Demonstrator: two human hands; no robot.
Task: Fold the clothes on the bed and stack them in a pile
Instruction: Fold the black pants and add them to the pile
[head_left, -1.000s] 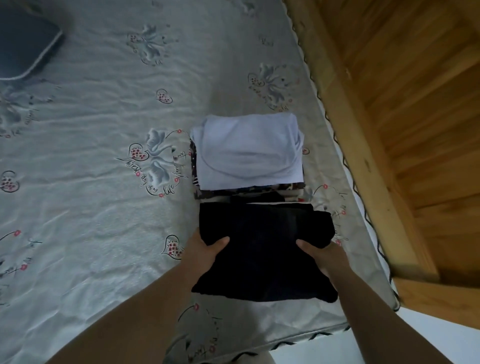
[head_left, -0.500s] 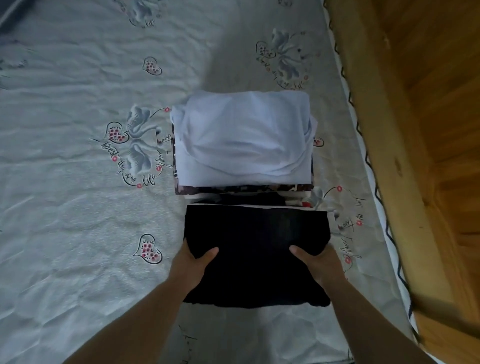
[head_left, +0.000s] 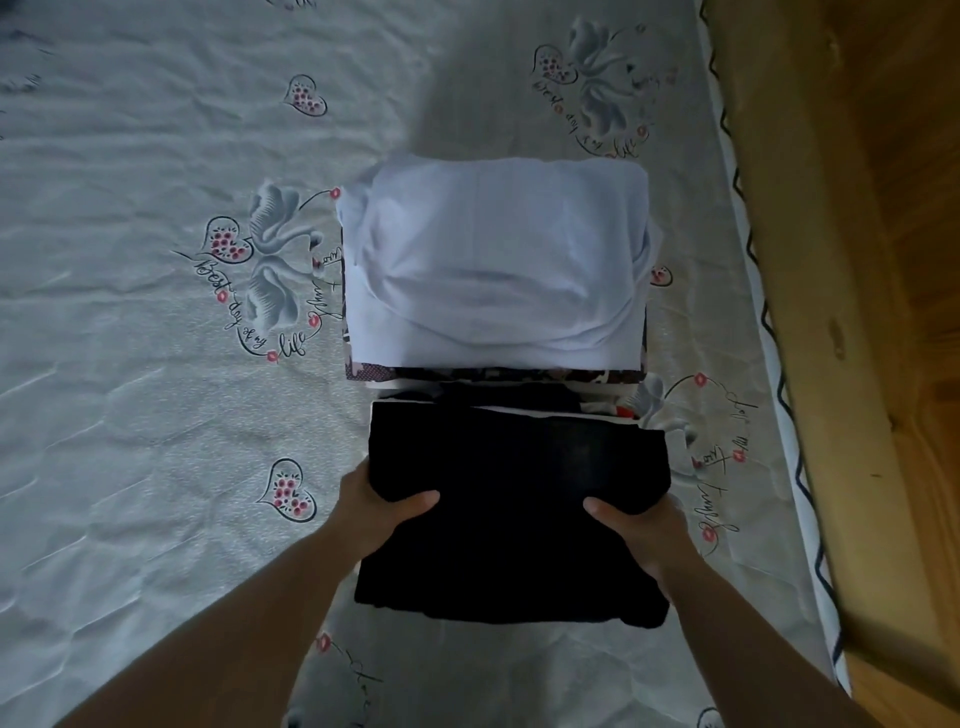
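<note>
Black garment (head_left: 519, 499) gripped, thumbs on top, fingers (head_left: 358, 483) underneath.

left hand (head_left: 374, 512) and right hand (head_left: 641, 525): each has its grip on a side of the folded black garment (head_left: 514, 514), thumbs on top | pile (head_left: 493, 265): just beyond, white garment uppermost | bed (head_left: 130, 389): printed sheet | wooden frame (head_left: 810, 312): right

A folded black garment (head_left: 514, 514) lies flat and squared on the bed (head_left: 156, 415), its far edge against the pile (head_left: 493, 374), which is topped by a folded white garment (head_left: 493, 260) over patterned layers.
</note>
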